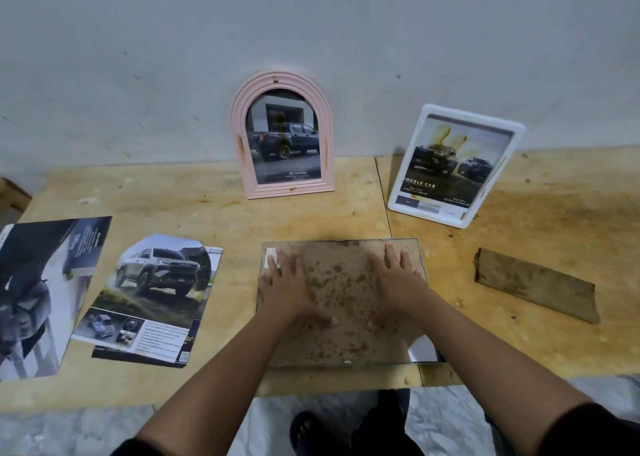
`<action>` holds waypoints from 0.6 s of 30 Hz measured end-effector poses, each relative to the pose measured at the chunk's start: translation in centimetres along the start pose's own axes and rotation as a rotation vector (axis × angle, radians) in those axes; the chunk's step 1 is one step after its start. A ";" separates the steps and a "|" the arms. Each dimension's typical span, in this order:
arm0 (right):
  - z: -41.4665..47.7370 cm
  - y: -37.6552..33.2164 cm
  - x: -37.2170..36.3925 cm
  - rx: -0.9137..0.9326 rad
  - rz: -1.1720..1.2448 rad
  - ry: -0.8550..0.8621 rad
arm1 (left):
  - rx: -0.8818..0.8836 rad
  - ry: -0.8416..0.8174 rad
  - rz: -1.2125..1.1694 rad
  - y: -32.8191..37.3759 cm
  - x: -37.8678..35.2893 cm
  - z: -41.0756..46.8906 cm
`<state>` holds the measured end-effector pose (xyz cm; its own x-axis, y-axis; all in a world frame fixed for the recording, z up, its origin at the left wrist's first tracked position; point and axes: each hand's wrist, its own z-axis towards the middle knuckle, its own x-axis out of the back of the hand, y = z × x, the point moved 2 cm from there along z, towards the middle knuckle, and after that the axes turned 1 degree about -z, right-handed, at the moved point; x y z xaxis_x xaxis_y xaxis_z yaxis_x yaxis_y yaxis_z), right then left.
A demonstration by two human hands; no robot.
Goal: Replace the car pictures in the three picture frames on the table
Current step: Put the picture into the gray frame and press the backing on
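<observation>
A picture frame lies face down on the table in front of me, its stained brown backing board facing up. My left hand and my right hand rest flat on the backing, fingers spread, thumbs pointing toward each other. A pink arched frame with a dark pickup picture leans on the wall behind. To its right a white rectangular frame stands tilted, showing two trucks. Two loose car pictures lie at the left: an SUV sheet and a larger dark sheet.
A loose strip of brown board lies on the table at the right. The wooden table has a seam running down its middle and its front edge is near my body. A grey wall stands close behind.
</observation>
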<state>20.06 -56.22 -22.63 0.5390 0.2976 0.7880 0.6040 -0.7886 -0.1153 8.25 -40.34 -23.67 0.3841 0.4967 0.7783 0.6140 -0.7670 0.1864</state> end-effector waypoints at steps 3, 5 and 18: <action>0.0 -1.2 0.4 -0.061 0.005 -0.013 | -0.022 0.062 -0.006 -1.1 -0.6 -0.3; 0.4 -2.3 0.8 -0.080 -0.070 0.001 | -0.037 0.060 0.022 -0.9 -0.6 -0.1; 3.7 -7.7 1.6 0.373 -0.194 -0.065 | -0.164 0.017 0.035 -3.5 1.1 0.5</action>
<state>18.42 -47.71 -22.70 0.4231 0.4644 0.7780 0.8625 -0.4694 -0.1888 6.93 -36.92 -23.78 0.3910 0.4626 0.7957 0.4791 -0.8404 0.2531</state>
